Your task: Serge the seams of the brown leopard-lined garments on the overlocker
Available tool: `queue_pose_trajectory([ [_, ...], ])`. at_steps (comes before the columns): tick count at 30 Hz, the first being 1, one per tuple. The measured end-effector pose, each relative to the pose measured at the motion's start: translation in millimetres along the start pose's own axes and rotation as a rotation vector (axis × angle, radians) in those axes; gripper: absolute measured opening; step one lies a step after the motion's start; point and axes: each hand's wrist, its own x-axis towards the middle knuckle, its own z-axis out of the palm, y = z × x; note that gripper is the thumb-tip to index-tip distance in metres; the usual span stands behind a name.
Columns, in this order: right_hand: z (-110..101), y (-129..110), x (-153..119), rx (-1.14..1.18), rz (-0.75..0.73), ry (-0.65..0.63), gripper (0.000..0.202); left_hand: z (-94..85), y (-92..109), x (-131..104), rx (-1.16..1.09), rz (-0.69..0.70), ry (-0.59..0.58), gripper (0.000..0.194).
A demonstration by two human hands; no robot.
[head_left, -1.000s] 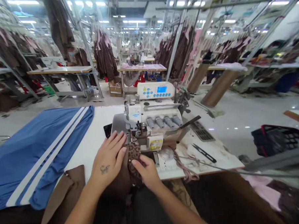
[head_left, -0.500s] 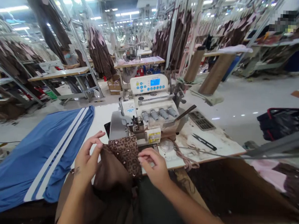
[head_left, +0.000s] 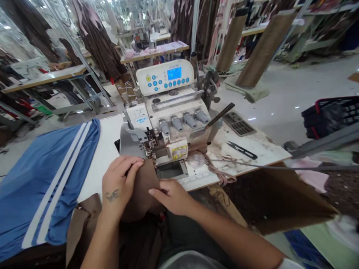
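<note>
A piece of brown fabric (head_left: 143, 188) hangs between my two hands, its plain side towards me and its upper edge close to the needle area of the white overlock sewing machine (head_left: 169, 106). My left hand (head_left: 119, 181) is closed on the fabric's upper left corner, thumb and fingers pinched beside the presser foot. At the right edge of the cloth, my right hand (head_left: 172, 195) grips it between thumb and fingers. The lower part of the cloth drops into dark folds over my lap.
Blue cloth with white stripes (head_left: 55, 184) covers the table's left side. Black thread snips (head_left: 241, 150) and a tangled cord (head_left: 219, 172) lie to the right. An open cardboard box (head_left: 283, 202) stands below the right edge. A black basket (head_left: 336, 115) is farther right.
The leopard-print side of the fabric no longer shows; its plain side faces me. Both hands have closed on the cloth. The view has tilted down, nearer the machine.
</note>
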Motion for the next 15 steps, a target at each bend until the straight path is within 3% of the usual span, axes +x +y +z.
queue_pose_trajectory([
  [3, -0.5, 2.5, -3.1, -0.003, 0.013, -0.101, 0.058, -2.2, -0.1, 4.0, 0.04, -0.011, -0.051, 0.011],
  [7, 2.5, 2.1, -6.7, 0.034, -0.016, -0.019, 0.068, 0.2, -3.1, 14.1, 0.039, -0.054, -0.107, 0.014],
  [15, -4.3, -4.5, 1.6, 0.097, 0.043, -0.022, 0.064, 8.1, -18.2, 37.8, 0.014, -0.254, -0.118, 0.028],
])
